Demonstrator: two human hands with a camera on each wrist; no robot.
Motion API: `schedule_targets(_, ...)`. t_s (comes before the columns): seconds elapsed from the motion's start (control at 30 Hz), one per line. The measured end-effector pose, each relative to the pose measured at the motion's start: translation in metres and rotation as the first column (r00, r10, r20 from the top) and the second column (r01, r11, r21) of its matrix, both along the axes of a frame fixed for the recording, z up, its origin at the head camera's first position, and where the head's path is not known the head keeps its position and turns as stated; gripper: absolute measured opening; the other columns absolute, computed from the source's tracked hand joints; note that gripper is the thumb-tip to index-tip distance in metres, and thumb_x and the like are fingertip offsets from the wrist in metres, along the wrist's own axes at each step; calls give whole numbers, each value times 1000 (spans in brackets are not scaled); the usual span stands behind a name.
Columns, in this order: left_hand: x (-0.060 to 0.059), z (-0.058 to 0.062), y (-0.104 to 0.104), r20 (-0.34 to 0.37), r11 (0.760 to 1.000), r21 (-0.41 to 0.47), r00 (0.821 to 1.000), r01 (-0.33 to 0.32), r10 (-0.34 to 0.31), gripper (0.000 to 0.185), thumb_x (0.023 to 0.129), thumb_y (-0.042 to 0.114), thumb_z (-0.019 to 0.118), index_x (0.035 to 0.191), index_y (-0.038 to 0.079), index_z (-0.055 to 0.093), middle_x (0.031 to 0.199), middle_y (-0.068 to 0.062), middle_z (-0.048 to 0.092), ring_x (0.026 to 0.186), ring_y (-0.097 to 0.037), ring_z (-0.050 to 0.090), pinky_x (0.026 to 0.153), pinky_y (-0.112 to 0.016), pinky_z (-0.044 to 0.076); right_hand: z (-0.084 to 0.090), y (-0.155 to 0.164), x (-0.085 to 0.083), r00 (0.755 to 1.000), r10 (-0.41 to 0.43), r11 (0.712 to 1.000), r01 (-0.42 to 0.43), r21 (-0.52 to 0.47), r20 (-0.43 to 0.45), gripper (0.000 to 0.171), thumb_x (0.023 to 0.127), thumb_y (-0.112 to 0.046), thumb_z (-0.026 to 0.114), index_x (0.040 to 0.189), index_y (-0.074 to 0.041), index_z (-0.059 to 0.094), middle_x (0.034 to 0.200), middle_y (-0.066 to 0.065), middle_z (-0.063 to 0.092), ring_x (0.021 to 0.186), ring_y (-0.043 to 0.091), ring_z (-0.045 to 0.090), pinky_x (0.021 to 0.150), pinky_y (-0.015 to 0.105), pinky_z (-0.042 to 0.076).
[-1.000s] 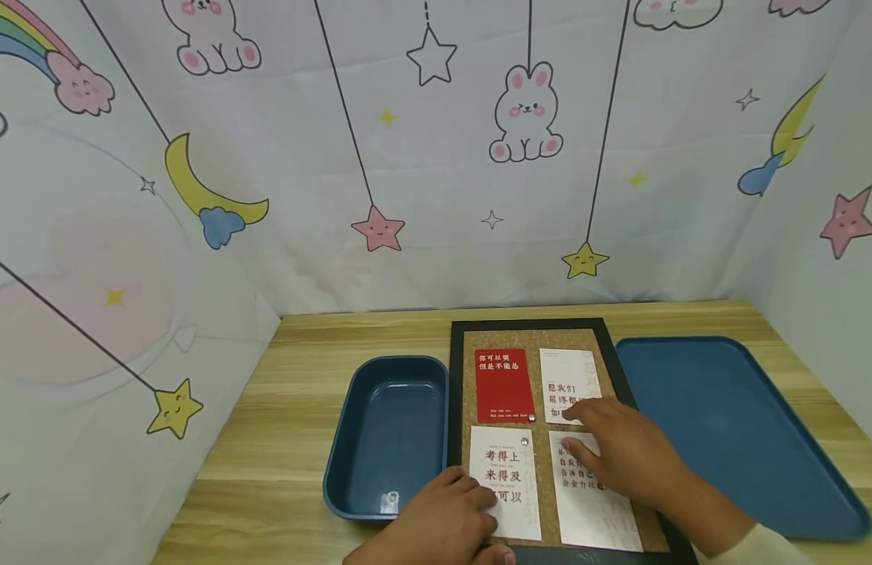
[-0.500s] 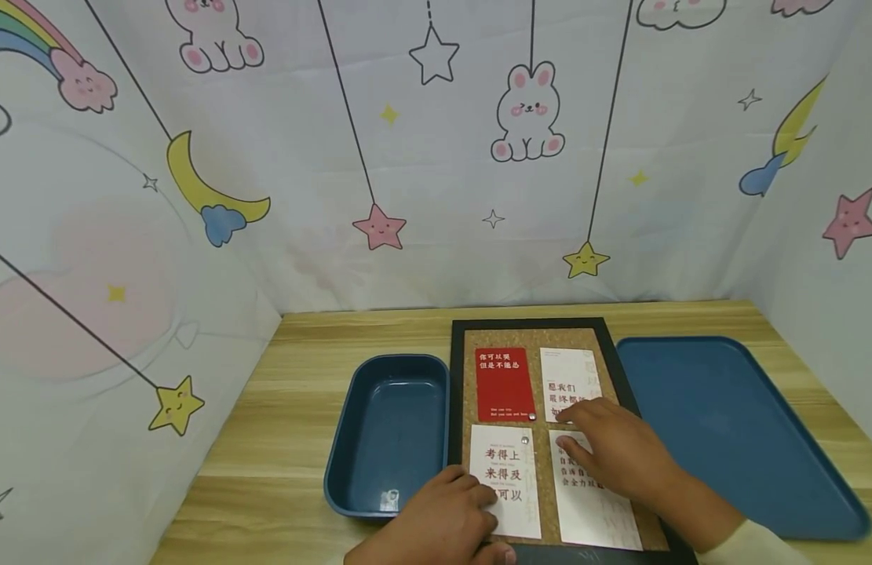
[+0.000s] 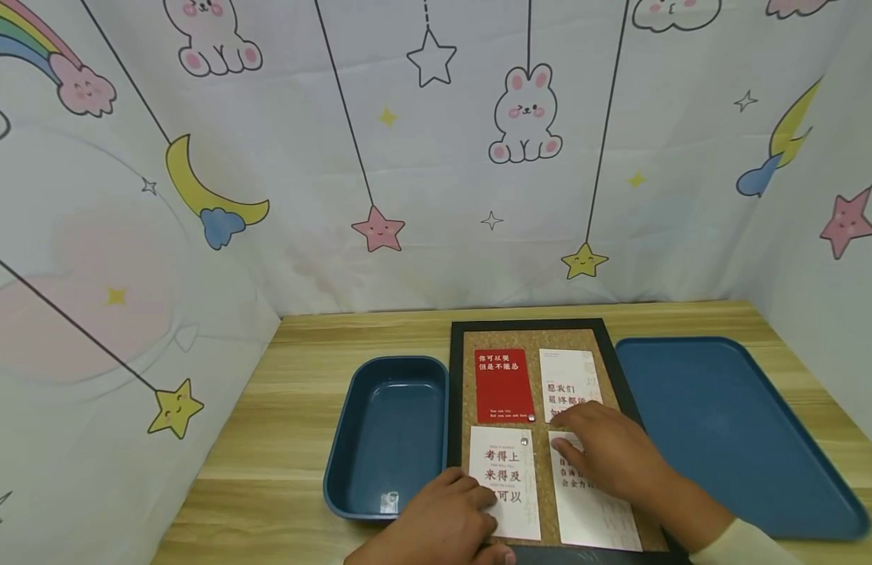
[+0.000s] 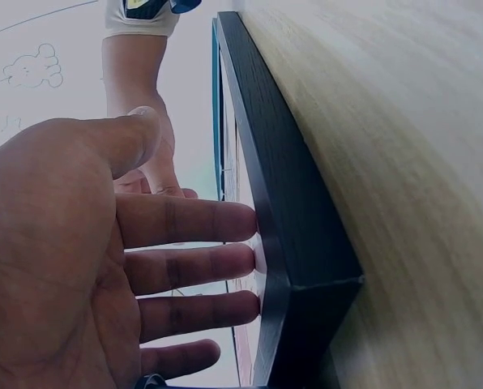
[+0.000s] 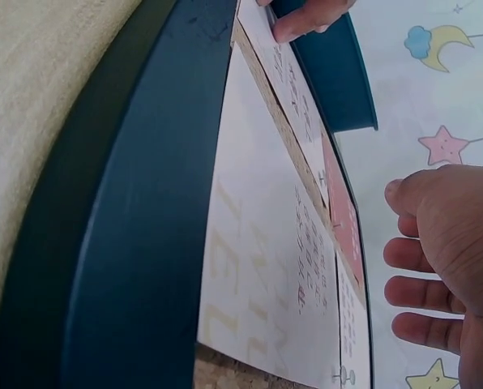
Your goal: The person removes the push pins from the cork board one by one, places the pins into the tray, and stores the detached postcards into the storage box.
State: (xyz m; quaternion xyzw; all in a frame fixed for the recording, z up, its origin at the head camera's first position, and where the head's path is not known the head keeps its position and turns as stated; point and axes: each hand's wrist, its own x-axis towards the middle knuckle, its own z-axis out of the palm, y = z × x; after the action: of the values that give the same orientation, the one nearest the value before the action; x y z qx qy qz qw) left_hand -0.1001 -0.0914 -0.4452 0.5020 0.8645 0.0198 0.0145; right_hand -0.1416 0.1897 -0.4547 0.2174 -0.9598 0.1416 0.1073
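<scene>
A cork board with a black frame [image 3: 618, 369] lies on the table with a red card [image 3: 504, 384] and three white ones on it. My left hand [image 3: 443, 518] rests at the lower left white card [image 3: 513, 514], its straight fingertips [image 4: 243, 217] touching the board's face near the frame. My right hand [image 3: 619, 451] hovers over the gap between the upper right white card [image 3: 570, 369] and the lower right white card [image 3: 598, 522]. Its fingers [image 5: 420, 292] are loosely bent and stand apart from the cards. Small clear pins [image 5: 344, 375] stick up where the right cards meet.
A deep blue bin [image 3: 333, 471] stands left of the board, with a small shiny thing [image 3: 389, 501] at its near end. A flat blue tray [image 3: 718, 408] lies on the right. A white patterned curtain [image 3: 436, 259] closes off the table's back.
My right hand has shifted slightly to the left over the gap between the right cards. The left hand and the cards have stayed in place.
</scene>
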Motion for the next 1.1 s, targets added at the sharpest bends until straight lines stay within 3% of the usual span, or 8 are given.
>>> schedule_targets(0.73,0,0,0,29,1000,-13,1000,-13,13,48,102,60,48,99,26,81,111,9,67,98,-6,54,98,-32,44,-3,-13,-1,1000,4,1000,-4,0,19,30,86,-26,83,112,-15,74,111,2,72,109,25,67,93,48,53)
schedule_targets(1.1,0,-1,-1,1,1000,-9,1000,-1,1,47,102,60,48,97,26,80,110,9,67,97,-6,55,96,-32,44,-5,-17,-2,999,1,1000,-1,-6,34,32,86,-26,84,114,-16,74,112,2,72,110,25,68,95,48,52)
